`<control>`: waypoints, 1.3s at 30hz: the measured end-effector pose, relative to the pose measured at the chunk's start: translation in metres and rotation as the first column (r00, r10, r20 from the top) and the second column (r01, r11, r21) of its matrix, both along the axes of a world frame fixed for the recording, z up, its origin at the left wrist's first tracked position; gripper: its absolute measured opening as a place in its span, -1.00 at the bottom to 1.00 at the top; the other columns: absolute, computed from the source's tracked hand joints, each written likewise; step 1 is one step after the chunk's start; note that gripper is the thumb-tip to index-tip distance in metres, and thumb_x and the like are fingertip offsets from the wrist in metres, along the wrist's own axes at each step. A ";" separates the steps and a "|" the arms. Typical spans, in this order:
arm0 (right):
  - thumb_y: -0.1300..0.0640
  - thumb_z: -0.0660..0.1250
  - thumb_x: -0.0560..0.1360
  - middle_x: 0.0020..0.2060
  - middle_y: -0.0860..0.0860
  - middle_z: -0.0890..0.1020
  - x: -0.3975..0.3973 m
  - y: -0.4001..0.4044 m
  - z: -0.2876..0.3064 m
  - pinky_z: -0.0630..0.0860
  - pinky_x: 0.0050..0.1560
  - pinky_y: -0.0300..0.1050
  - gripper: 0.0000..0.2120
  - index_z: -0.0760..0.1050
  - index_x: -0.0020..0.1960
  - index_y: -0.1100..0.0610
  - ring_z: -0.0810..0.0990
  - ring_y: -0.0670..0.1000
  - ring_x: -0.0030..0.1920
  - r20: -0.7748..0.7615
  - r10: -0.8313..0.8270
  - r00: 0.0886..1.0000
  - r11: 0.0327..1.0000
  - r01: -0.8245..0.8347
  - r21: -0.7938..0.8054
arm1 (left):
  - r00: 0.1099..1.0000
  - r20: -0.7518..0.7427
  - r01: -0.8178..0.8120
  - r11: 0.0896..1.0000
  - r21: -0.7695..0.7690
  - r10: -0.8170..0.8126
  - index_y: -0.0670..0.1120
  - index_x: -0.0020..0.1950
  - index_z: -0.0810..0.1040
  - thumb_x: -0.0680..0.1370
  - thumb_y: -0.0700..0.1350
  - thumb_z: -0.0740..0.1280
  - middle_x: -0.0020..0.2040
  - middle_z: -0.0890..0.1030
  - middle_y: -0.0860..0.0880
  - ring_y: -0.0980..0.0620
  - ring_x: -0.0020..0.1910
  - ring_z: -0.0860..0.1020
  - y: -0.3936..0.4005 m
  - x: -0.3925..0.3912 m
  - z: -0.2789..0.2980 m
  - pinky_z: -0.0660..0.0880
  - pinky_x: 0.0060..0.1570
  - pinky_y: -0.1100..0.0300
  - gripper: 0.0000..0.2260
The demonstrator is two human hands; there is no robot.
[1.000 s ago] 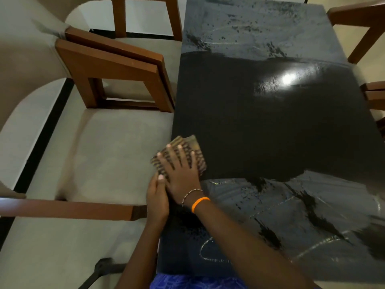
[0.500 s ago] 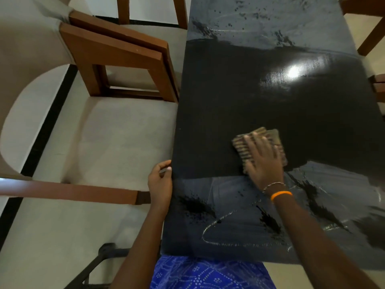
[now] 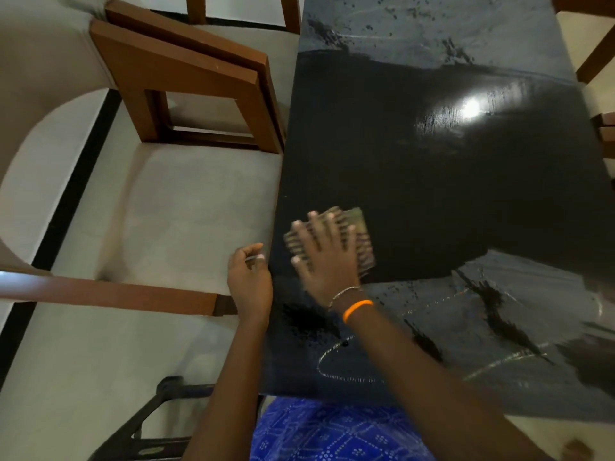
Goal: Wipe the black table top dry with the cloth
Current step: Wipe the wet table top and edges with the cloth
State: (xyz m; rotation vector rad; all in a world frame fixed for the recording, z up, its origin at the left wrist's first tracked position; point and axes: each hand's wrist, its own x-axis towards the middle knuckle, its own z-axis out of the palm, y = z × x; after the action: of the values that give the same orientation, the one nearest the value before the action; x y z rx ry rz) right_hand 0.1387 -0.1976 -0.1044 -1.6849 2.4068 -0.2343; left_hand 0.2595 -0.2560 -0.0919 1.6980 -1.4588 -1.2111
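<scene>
Wet streaks cover the near table (image 3: 466, 344), so the flat right hand (image 3: 327, 264) pressing the cloth (image 3: 361, 241) should sweep nearer; left hand (image 3: 249, 281) curls loosely, empty.

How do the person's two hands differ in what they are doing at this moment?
The right hand lies flat with fingers spread, pressing the cloth onto the table top; the left hand is loosely curled at the table's edge, beside the cloth, not on it. The right hand is blurred, the left sharper. The right wrist wears an orange band; the left shows none. Both are bare.
</scene>
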 end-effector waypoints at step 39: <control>-0.08 0.12 0.53 0.53 -0.02 0.11 -0.207 0.192 0.000 -0.07 0.45 0.24 -0.45 0.08 0.50 -0.11 0.03 0.10 0.53 0.001 0.044 0.999 0.999 -0.044 0.000 | 0.628 0.534 0.692 0.720 -0.051 -0.566 -0.01 0.10 0.44 0.36 -0.07 0.48 -0.09 0.47 0.05 0.01 0.00 0.39 0.226 -0.182 0.010 0.30 -0.04 0.13 -0.62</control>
State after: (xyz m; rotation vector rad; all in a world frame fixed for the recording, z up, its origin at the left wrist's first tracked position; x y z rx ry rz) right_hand -0.0683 -0.0052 -0.1049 -1.7350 2.3667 -0.2290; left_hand 0.0779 -0.0303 -0.0814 1.3817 -2.5774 -0.8593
